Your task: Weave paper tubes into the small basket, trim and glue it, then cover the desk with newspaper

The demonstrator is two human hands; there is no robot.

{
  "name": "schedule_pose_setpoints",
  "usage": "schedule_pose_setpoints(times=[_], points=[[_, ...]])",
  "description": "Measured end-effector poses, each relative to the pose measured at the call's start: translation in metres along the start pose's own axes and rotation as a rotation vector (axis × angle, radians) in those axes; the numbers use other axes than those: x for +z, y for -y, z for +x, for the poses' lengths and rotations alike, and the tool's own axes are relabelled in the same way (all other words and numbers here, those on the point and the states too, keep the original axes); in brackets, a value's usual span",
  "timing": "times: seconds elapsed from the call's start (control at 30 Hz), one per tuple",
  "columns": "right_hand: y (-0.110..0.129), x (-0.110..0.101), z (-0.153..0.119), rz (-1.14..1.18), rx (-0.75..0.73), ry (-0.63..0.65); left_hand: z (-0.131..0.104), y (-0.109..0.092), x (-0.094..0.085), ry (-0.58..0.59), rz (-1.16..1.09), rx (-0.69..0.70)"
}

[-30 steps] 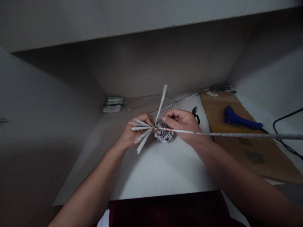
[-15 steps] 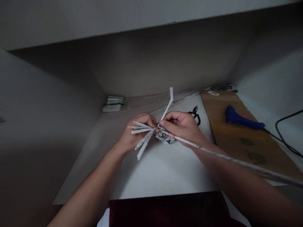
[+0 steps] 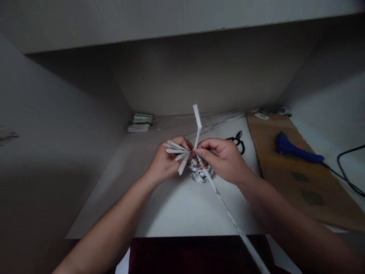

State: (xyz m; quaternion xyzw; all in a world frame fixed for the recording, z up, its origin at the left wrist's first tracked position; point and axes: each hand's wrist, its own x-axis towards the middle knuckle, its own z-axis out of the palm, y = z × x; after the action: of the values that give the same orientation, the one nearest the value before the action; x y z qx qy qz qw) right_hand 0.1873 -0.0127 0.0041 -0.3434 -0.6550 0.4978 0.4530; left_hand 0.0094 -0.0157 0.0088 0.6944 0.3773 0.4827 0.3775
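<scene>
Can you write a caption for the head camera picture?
Two hands, left and right, weave a long paper stick around a small paper basket.

A makeshift craft corner, by the look of it: a white tabletop (image 3: 182,205) boxed in by plain grey walls, with a blue glue gun (image 3: 296,150) lying on a sheet of cardboard (image 3: 299,182) (cord trailing off), black scissors (image 3: 238,140) and long rolled paper rods (image 3: 219,121) lying against the back wall.
</scene>
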Motion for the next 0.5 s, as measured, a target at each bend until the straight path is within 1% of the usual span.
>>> schedule_pose_setpoints(times=[0.07, 0.1, 0.2, 0.33, 0.43, 0.5], points=[[-0.002, -0.001, 0.0, -0.01, -0.018, 0.029, 0.001, -0.001, 0.0, -0.062, 0.024, -0.026], [-0.003, 0.0, -0.001, -0.036, -0.041, 0.024, 0.001, -0.001, 0.0, -0.101, 0.046, -0.034], [-0.007, 0.005, -0.001, -0.121, -0.101, -0.05, 0.001, -0.002, 0.0, -0.174, 0.096, -0.027], [-0.016, 0.011, 0.002, -0.029, -0.094, -0.155, 0.001, -0.002, 0.002, -0.196, 0.06, -0.043], [-0.021, 0.012, 0.004, -0.015, -0.089, -0.198, 0.002, 0.0, 0.004, -0.192, -0.013, -0.097], [-0.02, 0.011, 0.005, 0.005, -0.089, -0.206, 0.002, 0.002, 0.004, -0.179, -0.077, -0.152]])
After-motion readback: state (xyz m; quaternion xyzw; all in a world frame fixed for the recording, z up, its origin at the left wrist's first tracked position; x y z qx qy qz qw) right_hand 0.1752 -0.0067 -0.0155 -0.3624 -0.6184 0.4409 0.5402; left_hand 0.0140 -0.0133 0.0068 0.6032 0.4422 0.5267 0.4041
